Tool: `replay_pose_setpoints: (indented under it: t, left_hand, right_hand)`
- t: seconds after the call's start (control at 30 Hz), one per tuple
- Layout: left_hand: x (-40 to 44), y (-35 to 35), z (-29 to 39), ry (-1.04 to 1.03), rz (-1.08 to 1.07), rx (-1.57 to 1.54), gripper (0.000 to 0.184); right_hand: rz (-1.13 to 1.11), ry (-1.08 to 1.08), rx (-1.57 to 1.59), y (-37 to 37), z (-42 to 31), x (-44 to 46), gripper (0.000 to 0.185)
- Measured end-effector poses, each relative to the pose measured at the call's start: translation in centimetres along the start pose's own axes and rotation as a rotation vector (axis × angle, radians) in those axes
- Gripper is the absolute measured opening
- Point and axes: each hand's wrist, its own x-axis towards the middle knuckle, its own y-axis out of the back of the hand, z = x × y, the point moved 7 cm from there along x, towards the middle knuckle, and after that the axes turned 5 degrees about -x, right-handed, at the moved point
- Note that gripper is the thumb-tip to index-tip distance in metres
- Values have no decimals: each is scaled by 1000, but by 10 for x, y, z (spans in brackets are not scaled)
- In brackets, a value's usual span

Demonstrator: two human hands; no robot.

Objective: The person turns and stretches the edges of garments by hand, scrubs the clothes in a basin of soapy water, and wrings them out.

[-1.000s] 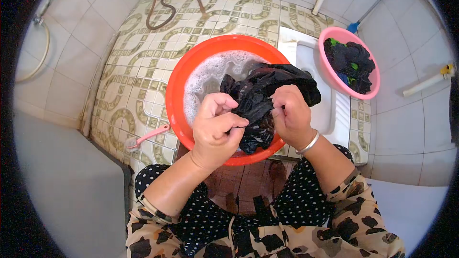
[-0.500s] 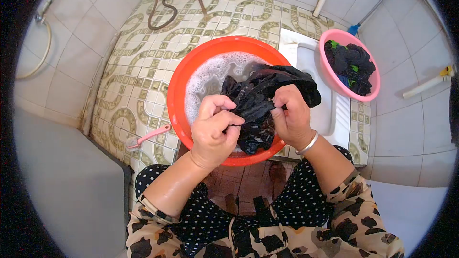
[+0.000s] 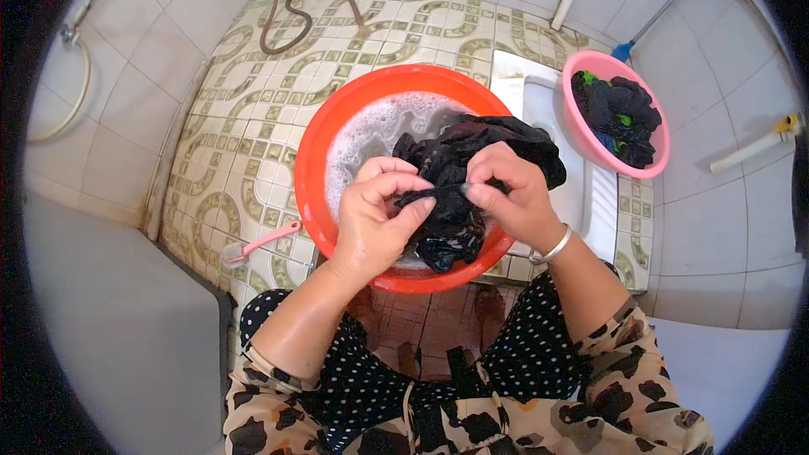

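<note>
A wet black garment (image 3: 451, 147) lies bunched over the right side of an orange-red basin (image 3: 313, 160) that holds foamy water (image 3: 358, 135). My left hand (image 3: 379, 215) pinches a fold of the garment between thumb and fingers above the basin. Close beside it on the right, my right hand (image 3: 514, 194), with a silver bangle at the wrist, grips the same cloth with thumb and index finger. Part of the garment hangs below the hands inside the basin's near rim.
A pink basin (image 3: 577, 122) of dark clothes sits at the right on a white squat toilet (image 3: 602, 219). A pink brush (image 3: 270, 238) lies on the tiles at the left. Behind are a brown hose (image 3: 308, 29) and a blue-handled brush (image 3: 657, 17). A grey panel stands at the left.
Both hands have turned and come closer together. My left hand's fingers have loosened from a curled fist into a flatter pinch, and the cloth between the hands is bunched differently.
</note>
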Motion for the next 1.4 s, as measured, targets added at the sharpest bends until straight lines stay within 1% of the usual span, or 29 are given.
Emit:
replay_pose_setpoints:
  t: [0.03, 0.07, 0.1, 0.13, 0.2, 0.23, 0.3, 0.43, 0.5, 0.53, 0.6, 0.63, 0.7, 0.73, 0.8, 0.83, 0.87, 0.9, 0.93, 0.97, 1.0, 1.03, 1.07, 1.1, 1.13, 1.2, 1.23, 1.3, 1.4]
  left_hand:
    - [1, 4, -1, 2, 1, 0, 16]
    - [2, 2, -7, 70, -87, -80, 17]
    - [3, -1, -12, 136, -175, -160, 20]
    - [4, 1, -11, 135, -176, -161, 20]
    - [3, -1, -17, 305, -212, -310, 20]
    - [3, -1, -16, 305, -213, -310, 20]
    - [2, -1, -21, 410, -194, -455, 20]
    - [1, 0, -22, 430, -186, -495, 21]
    - [2, 2, -23, 404, -169, -486, 14]
    - [2, 3, -25, 404, -168, -486, 14]
    - [1, 7, -35, 510, -55, -693, 16]
    - [2, 9, -34, 511, -56, -692, 16]
    - [7, 10, -28, 461, -23, -956, 26]
    - [7, 9, -28, 461, -25, -957, 26]
    - [8, 10, -28, 444, -8, -920, 27]
    - [7, 8, -27, 442, -8, -920, 27]
    - [4, 8, -27, 430, 4, -809, 25]
    - [2, 6, -28, 418, 17, -698, 23]
    - [1, 1, -27, 419, 18, -699, 23]
    - [2, -5, -20, 346, -27, -627, 27]
    - [3, -10, -14, 272, -74, -554, 31]
    - [3, -12, -18, 224, -103, -433, 42]
    - [4, -12, -17, 224, -102, -431, 42]
    - [6, -14, -12, 157, -129, -420, 47]
    - [7, -16, -6, 91, -157, -409, 52]
    - [8, -21, -4, 87, -155, -466, 54]
    - [8, -24, -3, 84, -155, -524, 57]
    - [8, -32, -7, 124, -198, -611, 62]
    - [5, -36, -3, 119, -272, -526, 63]
  right_hand:
    - [-85, -290, 312, -6, 19, -6, 14]
    - [-170, -579, 623, -18, 33, -16, 17]
    - [-200, -635, 760, -22, 30, -17, 25]
    - [-200, -635, 759, -23, 31, -16, 25]
    - [-223, -652, 850, -28, 31, -17, 25]
    - [-222, -652, 850, -28, 30, -16, 25]
    - [-187, -686, 843, -27, 30, -14, 24]
    - [-183, -656, 805, -29, 36, -15, 21]
    - [-184, -703, 795, -28, 39, -18, 16]
    - [-185, -703, 795, -28, 39, -17, 16]
    - [-199, -676, 785, -27, 37, -15, 9]
    - [-198, -676, 786, -27, 38, -15, 9]
    - [-314, -659, 681, -31, 41, -18, 10]
    - [-312, -660, 680, -32, 42, -20, 10]
    - [-425, -587, 590, -41, 41, -23, 11]
    - [-346, -574, 534, -40, 46, -23, 11]
    - [-347, -572, 534, -40, 47, -23, 11]
    - [-210, -644, 584, -32, 52, -20, 11]
    - [-73, -716, 631, -25, 55, -18, 11]
    - [-3, -757, 673, -21, 52, -17, 11]
    - [-3, -757, 674, -22, 46, -16, 11]
    - [75, -642, 531, -13, 37, -12, 10]
    - [151, -526, 391, -5, 26, -8, 9]
    - [160, -310, 221, 1, 7, 1, 12]
    - [96, -231, 166, 1, -10, 4, 17]
    - [-18, -59, 37, -8, -35, 8, 27]
    - [-40, -63, -22, -11, -38, 7, 35]
    - [-4, -91, -61, -14, -33, 3, 35]
    - [25, -127, -110, -7, -30, -2, 34]
